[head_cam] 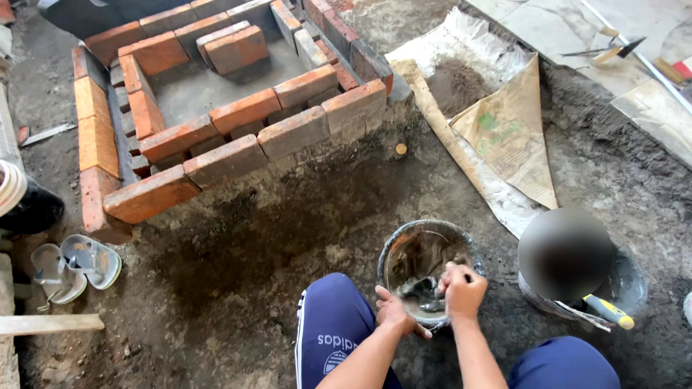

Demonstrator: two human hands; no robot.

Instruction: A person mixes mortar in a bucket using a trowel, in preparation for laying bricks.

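The right hand [463,289] is curled in a fist around a trowel handle, its grey blade [422,292] lying just left of and below the fingers, inside the metal bucket [404,241]. The left hand [394,313] grips the bucket's near rim, fingers pressed together. A low brick wall [238,148] stands well beyond the fingers.

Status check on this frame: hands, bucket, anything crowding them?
Left hand steadies bucket rim. Right hand grips trowel inside it. Second bucket close right; brick wall apart, ahead.
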